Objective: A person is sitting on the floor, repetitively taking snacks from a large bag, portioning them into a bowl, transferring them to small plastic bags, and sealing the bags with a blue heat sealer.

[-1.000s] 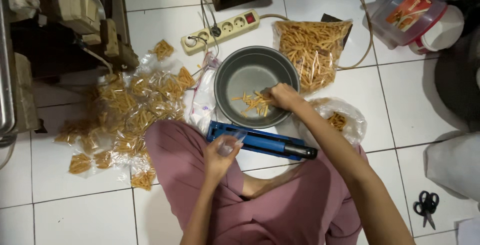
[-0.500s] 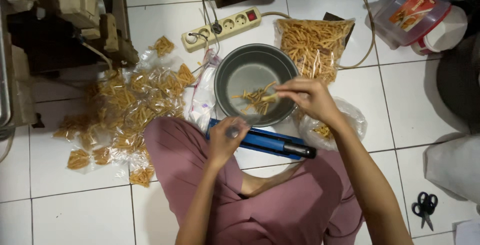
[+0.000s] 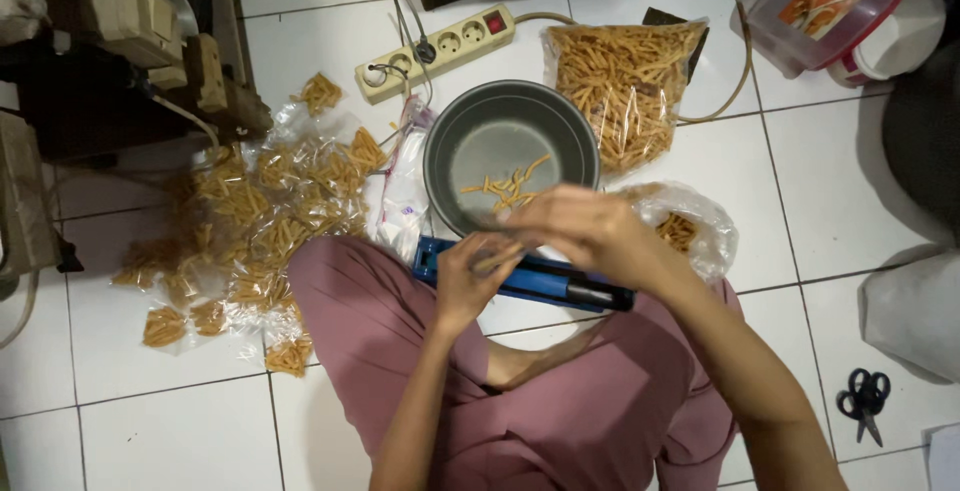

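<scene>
Head view, near to far. The person sits on the white tiled floor (image 3: 150,421), legs in mauve trousers (image 3: 590,421) folded at the near edge. Both hands meet just above the near rim of the grey bowl. The left hand (image 3: 468,276) has risen from the lap over the last second; its grip is closed round a small clear bag (image 3: 497,254), held mouth-up. The right hand (image 3: 590,231), which a second ago was down in the bowl, is now lifted out and drawn back to the left hand, its fingers pinched on what appears to be a few snack sticks at the bag's mouth; blur prevents a count. Judgement: a portion has been taken from the bowl and is being put into the bag.

Directly beneath the hands lies a blue heat sealer (image 3: 530,279), across the knees, untouched. Beside the right forearm sits a loose clear bag with some sticks (image 3: 695,236).

Beyond, the grey bowl (image 3: 510,151) holds only a small scatter of sticks. To its left, a heap of filled small packets (image 3: 250,221) spreads over the floor. Behind the bowl stand a large bag of sticks (image 3: 625,86) and a power strip (image 3: 440,51). Black scissors (image 3: 862,401) lie at the near right.
</scene>
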